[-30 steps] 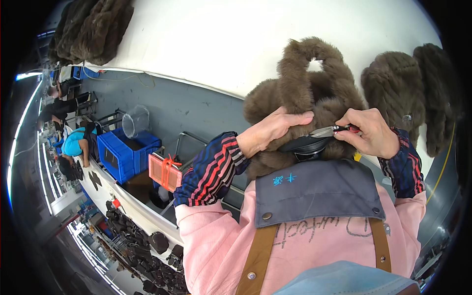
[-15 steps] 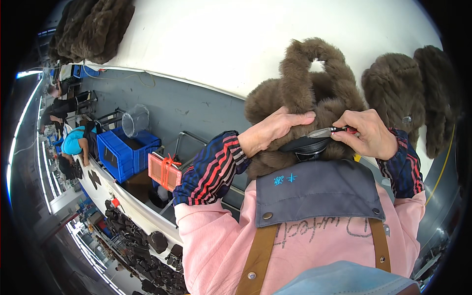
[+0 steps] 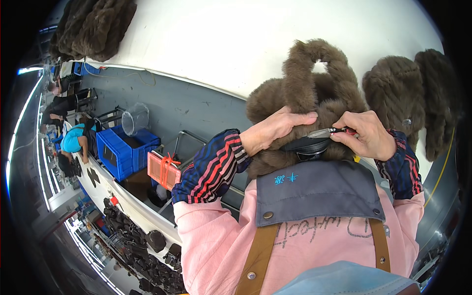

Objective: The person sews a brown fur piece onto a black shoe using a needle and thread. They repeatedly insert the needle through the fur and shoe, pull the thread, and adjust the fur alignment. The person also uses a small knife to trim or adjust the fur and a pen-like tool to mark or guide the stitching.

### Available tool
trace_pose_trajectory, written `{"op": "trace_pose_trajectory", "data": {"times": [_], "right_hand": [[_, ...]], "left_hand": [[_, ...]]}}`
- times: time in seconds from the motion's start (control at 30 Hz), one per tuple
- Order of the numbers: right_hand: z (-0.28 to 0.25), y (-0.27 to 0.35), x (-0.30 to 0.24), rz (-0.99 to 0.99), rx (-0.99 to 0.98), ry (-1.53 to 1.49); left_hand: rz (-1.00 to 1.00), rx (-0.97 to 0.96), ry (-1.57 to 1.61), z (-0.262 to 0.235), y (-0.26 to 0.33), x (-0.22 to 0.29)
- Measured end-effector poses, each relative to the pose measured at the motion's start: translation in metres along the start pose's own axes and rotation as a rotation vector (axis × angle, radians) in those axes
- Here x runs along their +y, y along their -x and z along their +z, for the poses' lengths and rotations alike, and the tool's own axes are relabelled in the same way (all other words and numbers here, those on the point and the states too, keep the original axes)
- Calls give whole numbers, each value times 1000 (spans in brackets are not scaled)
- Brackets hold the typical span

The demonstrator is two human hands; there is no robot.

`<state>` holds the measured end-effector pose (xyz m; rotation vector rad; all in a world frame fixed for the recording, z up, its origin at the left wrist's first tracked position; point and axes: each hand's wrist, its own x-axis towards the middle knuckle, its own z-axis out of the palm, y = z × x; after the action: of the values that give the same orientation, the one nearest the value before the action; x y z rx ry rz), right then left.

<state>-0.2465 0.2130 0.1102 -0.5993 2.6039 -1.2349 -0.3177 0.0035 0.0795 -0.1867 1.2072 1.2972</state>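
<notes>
In front of my chest a brown furry bag (image 3: 265,101) rests at the table's near edge, its fluffy handle (image 3: 339,64) looping upward. A black leathery strip with a zipper (image 3: 310,149) shows in the fur on its near side. My left hand (image 3: 278,129) grips the bag, thumb on top of the fur below the handle and the other fingers mostly hidden. Pinched in my right hand (image 3: 366,132) is a pair of small red-handled scissors (image 3: 322,132). Their silver blades point left and lie against the fur just above the black strip.
More brown furry pieces lie on the white table (image 3: 211,39), with one pile (image 3: 93,29) at the far left and others (image 3: 396,88) at the right. Left of me are a blue crate (image 3: 123,152), a pink box tied with red ribbon (image 3: 163,169) and a co-worker in turquoise (image 3: 73,139).
Both hands and the scissors keep almost the same place on the bag. The whole view has shifted very slightly.
</notes>
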Motion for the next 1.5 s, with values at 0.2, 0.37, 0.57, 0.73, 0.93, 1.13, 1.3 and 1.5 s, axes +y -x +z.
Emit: {"op": "trace_pose_trajectory", "data": {"times": [0.2,0.37,0.57,0.73,0.93,1.13,1.3,1.5], "right_hand": [[0,1,4,18,-5,-47],[-7,4,2,134,-19,-174],[8,0,13,226,237,-494],[11,-3,14,282,274,-602],[13,-1,7,175,271,-467],[-3,4,-7,58,69,-67],[5,4,-3,-14,111,26],[10,0,-3,-53,154,53]], "left_hand": [[39,-54,57,-3,-6,-5],[146,47,-98,-13,-15,-18],[543,107,-180,-3,5,-16],[547,311,-729,-4,12,-19],[717,384,-517,-8,-7,-39],[399,253,-334,-12,-4,-33],[353,176,-291,-3,6,-17],[354,173,-261,-4,4,-21]]}}
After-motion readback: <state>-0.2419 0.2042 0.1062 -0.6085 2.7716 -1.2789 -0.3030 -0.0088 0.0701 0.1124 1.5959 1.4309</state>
